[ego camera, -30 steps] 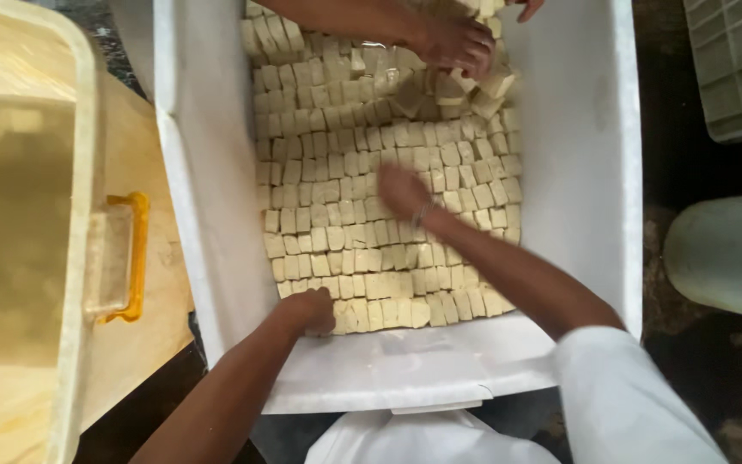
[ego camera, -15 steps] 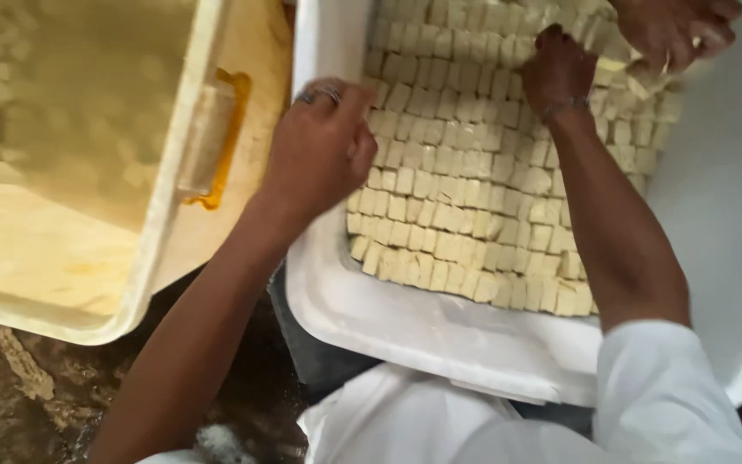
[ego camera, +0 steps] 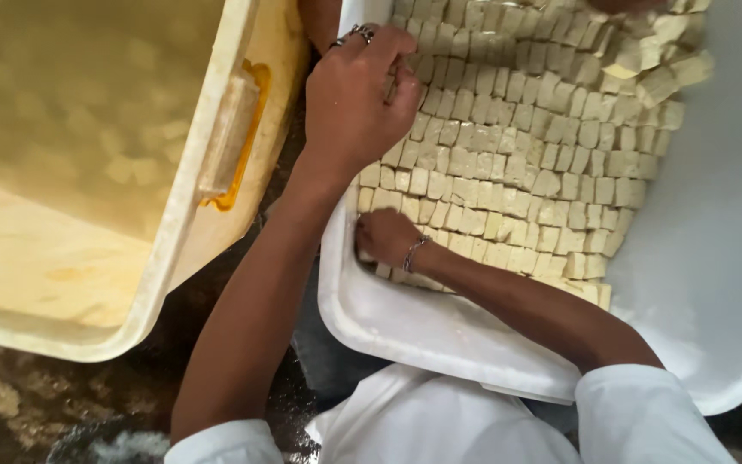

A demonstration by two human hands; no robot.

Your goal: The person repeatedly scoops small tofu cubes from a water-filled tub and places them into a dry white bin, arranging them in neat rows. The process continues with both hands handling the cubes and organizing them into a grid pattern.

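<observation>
Left hand (ego camera: 358, 103) — ringed, fingers curled loosely down onto the pale cubes (ego camera: 517, 146), likely tofu, at the near-left corner of the packed bed; whether anything is pinched under the fingertips, cannot tell. Right hand (ego camera: 386, 236) — bracelet at the wrist, reaches across under the left forearm to the bottom-left corner of the cube block, fingers tucked against the outermost cubes beside the tray wall; its grip is hidden too.

The cubes lie in tight rows across the floor of the white tray (ego camera: 440, 331), filling the upper and middle part; the near rim and right side are bare. At the top right the rows break into a loose heap (ego camera: 654, 69).

To the left, touching or just beside the tray, a cream tub (ego camera: 173, 249) with an orange-backed handle (ego camera: 229, 133) holds cloudy liquid with more cubes faintly visible below the surface.

Judgement: edge cubes look soft — press flat with finger pads, not tips, nudging rows together evenly so nothing crumbles or rides up.
</observation>
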